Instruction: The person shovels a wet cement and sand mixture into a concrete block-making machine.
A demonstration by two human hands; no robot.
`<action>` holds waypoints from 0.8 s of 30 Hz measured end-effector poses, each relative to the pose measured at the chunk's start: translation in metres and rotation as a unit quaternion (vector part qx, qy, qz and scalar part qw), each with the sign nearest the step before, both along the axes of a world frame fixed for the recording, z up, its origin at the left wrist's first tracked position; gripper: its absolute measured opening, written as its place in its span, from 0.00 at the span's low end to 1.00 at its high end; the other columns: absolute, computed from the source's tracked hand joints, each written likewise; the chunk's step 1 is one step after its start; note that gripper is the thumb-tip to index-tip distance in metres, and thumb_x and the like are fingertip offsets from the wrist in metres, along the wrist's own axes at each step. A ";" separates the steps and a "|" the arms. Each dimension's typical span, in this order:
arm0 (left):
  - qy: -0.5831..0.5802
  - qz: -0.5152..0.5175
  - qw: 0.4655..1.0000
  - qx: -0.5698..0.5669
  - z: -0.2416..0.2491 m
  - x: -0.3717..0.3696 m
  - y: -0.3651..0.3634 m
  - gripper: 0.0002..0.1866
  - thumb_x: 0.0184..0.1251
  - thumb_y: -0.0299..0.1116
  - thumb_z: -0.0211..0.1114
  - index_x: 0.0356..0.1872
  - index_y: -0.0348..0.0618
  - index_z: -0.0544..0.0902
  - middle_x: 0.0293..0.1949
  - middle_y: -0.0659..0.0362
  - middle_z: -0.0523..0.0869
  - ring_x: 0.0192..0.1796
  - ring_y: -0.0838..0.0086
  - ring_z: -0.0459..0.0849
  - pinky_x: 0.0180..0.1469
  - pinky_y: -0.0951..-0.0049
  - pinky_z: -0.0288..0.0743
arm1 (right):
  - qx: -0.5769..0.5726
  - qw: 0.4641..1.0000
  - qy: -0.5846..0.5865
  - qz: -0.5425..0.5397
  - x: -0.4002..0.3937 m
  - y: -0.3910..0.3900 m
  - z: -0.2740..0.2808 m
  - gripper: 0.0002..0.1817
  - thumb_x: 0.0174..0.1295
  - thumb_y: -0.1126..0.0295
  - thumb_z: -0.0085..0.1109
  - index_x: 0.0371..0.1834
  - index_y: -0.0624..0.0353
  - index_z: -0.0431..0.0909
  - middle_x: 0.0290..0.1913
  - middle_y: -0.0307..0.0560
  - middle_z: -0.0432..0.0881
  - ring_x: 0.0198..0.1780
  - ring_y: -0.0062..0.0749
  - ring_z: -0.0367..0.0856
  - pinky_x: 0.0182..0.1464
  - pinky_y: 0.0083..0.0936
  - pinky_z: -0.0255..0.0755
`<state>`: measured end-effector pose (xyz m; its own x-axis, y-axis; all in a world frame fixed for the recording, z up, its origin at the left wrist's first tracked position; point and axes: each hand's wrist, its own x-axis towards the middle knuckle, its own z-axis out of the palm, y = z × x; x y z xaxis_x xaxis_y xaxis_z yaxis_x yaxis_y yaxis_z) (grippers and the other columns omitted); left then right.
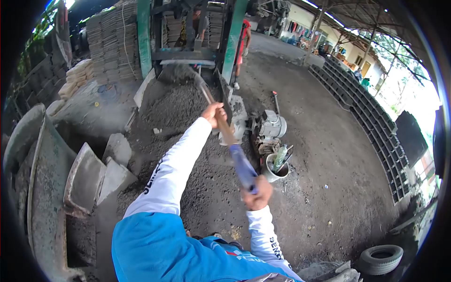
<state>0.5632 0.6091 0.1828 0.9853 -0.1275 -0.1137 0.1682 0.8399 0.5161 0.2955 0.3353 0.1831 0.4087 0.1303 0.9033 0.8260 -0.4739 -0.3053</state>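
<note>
A long-handled shovel (224,132) slants forward across the view, its wooden shaft ending in a blue grip section. My left hand (214,115) is wrapped round the middle of the shaft. Nearer my body, my right hand (257,192) closes on the blue end, slightly blurred by motion. The blade, loaded with or lying against dark grainy material, is at the far end beneath the machine frame and hard to make out. A heap of dark damp aggregate (171,105) spreads below the shaft and towards my feet.
A green-posted machine (233,42) stands ahead, with a person in red (244,40) beside it. Right of the heap are an electric motor (272,126) and a bucket (276,176) holding a bottle. Curved metal sheets (44,183) stand left; rows of dark blocks (359,113) and a tyre (381,259) lie right.
</note>
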 end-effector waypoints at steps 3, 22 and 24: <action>0.057 0.021 0.995 0.083 -0.048 -0.005 0.031 0.10 0.59 0.34 0.68 0.32 0.49 0.73 0.18 0.61 0.74 0.21 0.68 0.76 0.27 0.60 0.75 | -0.249 0.968 -0.014 -0.011 0.003 0.040 -0.002 0.11 0.35 0.65 0.64 0.23 0.51 0.74 0.22 0.40 0.70 0.28 0.38 0.72 0.35 0.35 0.64; 0.201 0.265 0.943 -0.025 -0.175 -0.378 -0.011 0.13 0.65 0.40 0.64 0.26 0.50 0.71 0.22 0.61 0.70 0.28 0.67 0.71 0.43 0.56 0.71 | -0.380 0.796 0.459 0.106 -0.093 -0.163 -0.266 0.22 0.35 0.77 0.63 0.40 0.58 0.79 0.62 0.49 0.72 0.65 0.51 0.68 0.62 0.39 0.70; 0.308 0.319 0.892 -0.083 -0.192 -0.432 -0.033 0.12 0.64 0.37 0.66 0.26 0.47 0.73 0.22 0.59 0.71 0.29 0.65 0.72 0.44 0.55 0.73 | -0.329 0.795 0.465 0.211 -0.087 -0.192 -0.300 0.24 0.35 0.80 0.64 0.43 0.59 0.80 0.55 0.48 0.78 0.57 0.47 0.76 0.56 0.33 0.74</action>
